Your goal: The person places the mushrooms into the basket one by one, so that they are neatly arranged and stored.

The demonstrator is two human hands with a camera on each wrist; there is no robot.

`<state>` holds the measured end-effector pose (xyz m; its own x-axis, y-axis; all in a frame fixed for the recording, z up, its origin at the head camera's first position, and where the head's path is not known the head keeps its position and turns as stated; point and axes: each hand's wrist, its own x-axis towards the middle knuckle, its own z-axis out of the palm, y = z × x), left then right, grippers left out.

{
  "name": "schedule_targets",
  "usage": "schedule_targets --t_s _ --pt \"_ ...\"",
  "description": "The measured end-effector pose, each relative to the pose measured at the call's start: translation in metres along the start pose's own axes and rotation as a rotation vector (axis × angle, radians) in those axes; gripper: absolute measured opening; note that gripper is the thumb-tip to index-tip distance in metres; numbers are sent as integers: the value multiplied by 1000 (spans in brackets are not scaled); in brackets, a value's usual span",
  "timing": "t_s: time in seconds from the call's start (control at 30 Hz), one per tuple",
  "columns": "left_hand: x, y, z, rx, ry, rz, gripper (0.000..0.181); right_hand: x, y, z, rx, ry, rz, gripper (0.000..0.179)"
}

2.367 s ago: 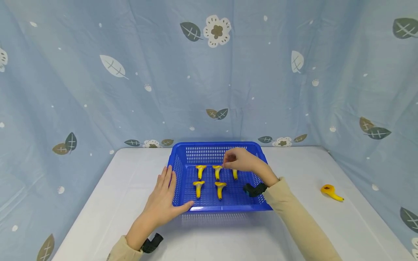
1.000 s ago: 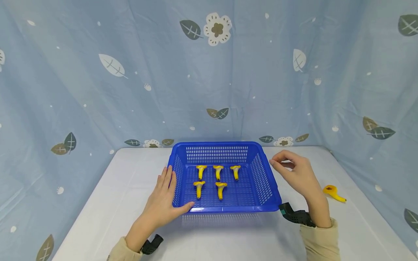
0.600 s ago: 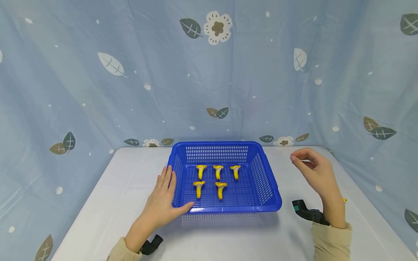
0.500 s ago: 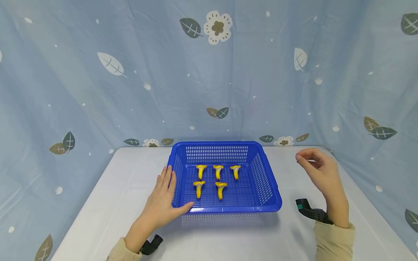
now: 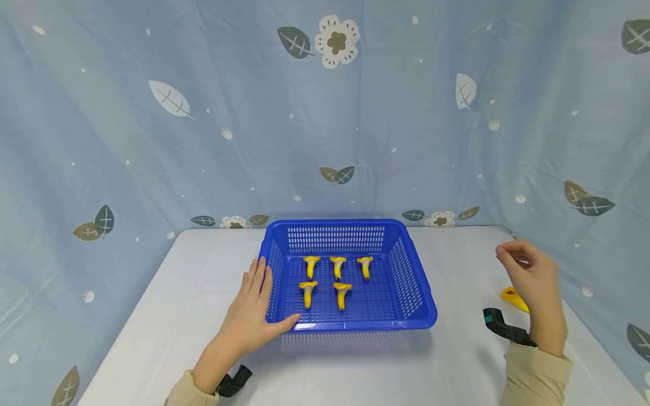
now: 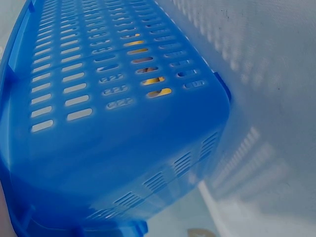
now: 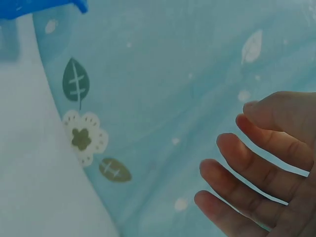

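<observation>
My left hand rests along the left side of a blue plastic basket, fingers straight at its rim and thumb over the front edge. Inside, yellow chanterelle mushrooms lie stems toward me: three in the back row, two in front. Their yellow shows through the basket's slots in the left wrist view. My right hand is raised over the table's right side, fingers loosely bent and holding nothing; in the right wrist view thumb and index tips nearly meet. Another chanterelle lies below it, partly hidden by the hand.
A white-covered table carries the basket. Behind and at both sides hangs a blue curtain with leaf and flower prints. Black wrist cameras sit on both wrists.
My right hand has left the basket's back-right mushroom and moved right, passing in front of the loose mushroom, which partly shows again. The left hand stays on the basket.
</observation>
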<state>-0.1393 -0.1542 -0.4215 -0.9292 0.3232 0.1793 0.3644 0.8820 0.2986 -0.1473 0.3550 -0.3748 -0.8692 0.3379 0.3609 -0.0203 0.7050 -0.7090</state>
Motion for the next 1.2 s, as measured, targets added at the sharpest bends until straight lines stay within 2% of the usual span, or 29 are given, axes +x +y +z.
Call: schedule_targets --t_s 0.33,0.6,0.73,0.83,0.97,1.03,1.2 --pt "0 0 0 -1 2 3 118 -1 42 3 -24 6 87 33" --pt "0 0 0 -9 1 -2 118 -5 76 5 -8 -53 221 39" --pt "0 1 0 -7 2 -1 118 -7 87 5 -46 -125 222 40" --pt "0 1 0 -7 4 0 118 -7 96 3 -90 -236 209 40" --pt "0 1 -1 -10 1 -3 118 -5 107 2 -116 -370 257 46" --pt "0 0 -1 -10 0 -4 118 -5 110 3 -116 -397 300 45" --pt "0 0 -1 -11 1 -2 118 -3 114 6 -150 -397 312 37"
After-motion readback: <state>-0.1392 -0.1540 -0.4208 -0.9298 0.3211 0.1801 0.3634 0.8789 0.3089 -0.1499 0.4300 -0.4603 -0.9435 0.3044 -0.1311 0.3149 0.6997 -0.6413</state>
